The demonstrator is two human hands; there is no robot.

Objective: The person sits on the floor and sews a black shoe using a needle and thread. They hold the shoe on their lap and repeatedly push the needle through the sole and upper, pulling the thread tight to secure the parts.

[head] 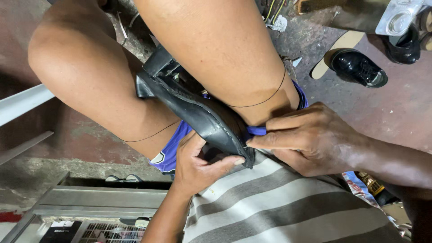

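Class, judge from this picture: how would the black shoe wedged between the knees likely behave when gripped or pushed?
The black shoe probably holds its shape: its edge keeps a firm curve under the left hand. Its glossy surface may be slippery. The block heel suggests some weight. The right hand pinches beside it.

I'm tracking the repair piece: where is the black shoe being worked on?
In the head view, centre frame, the black shoe is clamped between the person's knees, with the left hand and right hand gripping its near end.

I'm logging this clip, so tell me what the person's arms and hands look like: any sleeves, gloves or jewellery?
Both hands, left hand and right hand, are bare: no gloves, rings or watch visible. Forearms are bare too, with no sleeves in view.
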